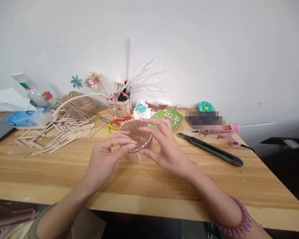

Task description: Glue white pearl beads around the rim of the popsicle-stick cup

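Observation:
A small round cup (136, 141) made of wooden sticks, with a string of pearls along its rim, stands on the wooden table (64, 172). My left hand (109, 151) curls around its left side, thumb and fingertips pressed on the pearl rim. My right hand (164, 146) holds the right side, fingers arched over the far rim and thumb against the near wall. A ring sits on my left hand and a pink bead bracelet (235, 220) on my right wrist.
Loose craft sticks (57, 137) and pearl strings lie at left by a twine ball (79, 104). Behind the cup are scissors (113, 125), a stick pot with flowers (120, 106) and a green dish (169, 118). At right lie a black utility knife (211, 151) and pink glue gun (230, 132).

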Tool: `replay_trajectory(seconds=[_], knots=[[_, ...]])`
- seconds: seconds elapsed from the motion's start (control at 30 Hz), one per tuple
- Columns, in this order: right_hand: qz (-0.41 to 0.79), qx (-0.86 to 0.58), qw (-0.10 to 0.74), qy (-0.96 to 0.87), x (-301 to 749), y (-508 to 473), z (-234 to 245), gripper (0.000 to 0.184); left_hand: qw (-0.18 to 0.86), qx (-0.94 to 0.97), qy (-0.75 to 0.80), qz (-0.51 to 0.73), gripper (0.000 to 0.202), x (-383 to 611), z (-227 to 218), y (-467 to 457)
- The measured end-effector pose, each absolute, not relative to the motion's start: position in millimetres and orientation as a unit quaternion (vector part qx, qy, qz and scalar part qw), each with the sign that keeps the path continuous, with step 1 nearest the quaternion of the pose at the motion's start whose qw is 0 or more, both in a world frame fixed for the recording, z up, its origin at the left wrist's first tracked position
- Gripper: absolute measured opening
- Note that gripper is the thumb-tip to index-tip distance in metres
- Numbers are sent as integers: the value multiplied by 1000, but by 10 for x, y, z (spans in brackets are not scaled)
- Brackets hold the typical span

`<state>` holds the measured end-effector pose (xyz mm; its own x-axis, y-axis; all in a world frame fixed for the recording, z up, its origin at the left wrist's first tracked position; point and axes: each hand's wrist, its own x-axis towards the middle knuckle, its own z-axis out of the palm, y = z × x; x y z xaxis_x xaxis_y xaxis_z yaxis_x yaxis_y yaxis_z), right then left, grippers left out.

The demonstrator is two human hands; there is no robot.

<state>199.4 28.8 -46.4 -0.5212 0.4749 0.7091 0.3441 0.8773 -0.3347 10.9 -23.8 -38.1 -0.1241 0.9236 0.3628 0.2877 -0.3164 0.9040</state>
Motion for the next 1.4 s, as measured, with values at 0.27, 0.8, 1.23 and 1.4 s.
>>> replay_trajectory(seconds=[0.27,0.8,1.23,1.4], knots=[[83,-213,429,-874,1975,323,-511,31,282,605,521,532,7,175,-396,-253],[247,-309,532,-749,2073,263,-388,22,191,636,517,539,9,204,-403,-248],[254,-314,527,-748,2007,327,-499,24,136,678,512,510,12,200,-397,-258],[195,-322,502,-779,1986,353,-541,26,108,691,518,492,9,215,-377,-268]])
